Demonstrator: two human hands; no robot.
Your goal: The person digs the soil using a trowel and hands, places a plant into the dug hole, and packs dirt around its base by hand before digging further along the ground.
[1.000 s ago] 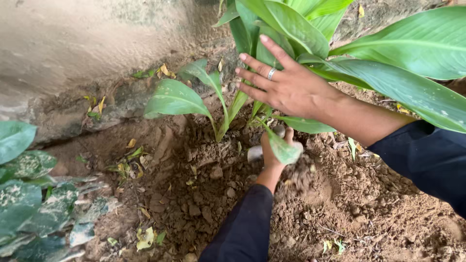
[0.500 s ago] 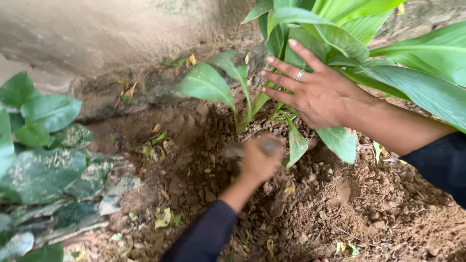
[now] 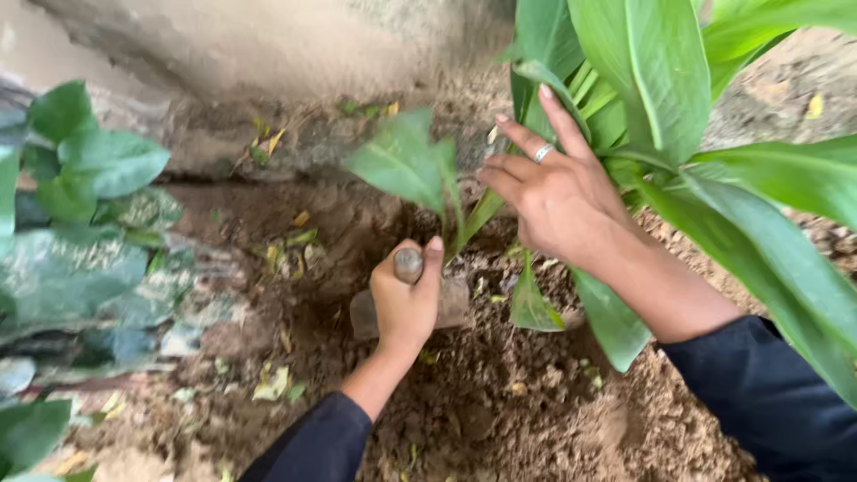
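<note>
At the far left I see dusty leaves (image 3: 80, 259) against the wall (image 3: 268, 45). My left hand (image 3: 406, 299) is next, its fingers wrapped tight round the handle of a trowel (image 3: 409, 265), whose blade is down in the soil (image 3: 500, 402) just beside the plant's stems. Further right, my right hand (image 3: 558, 201) has its fingers spread, pushing against the plant (image 3: 643, 80) and holding its leaves back; a ring (image 3: 543, 153) shows on one finger.
</note>
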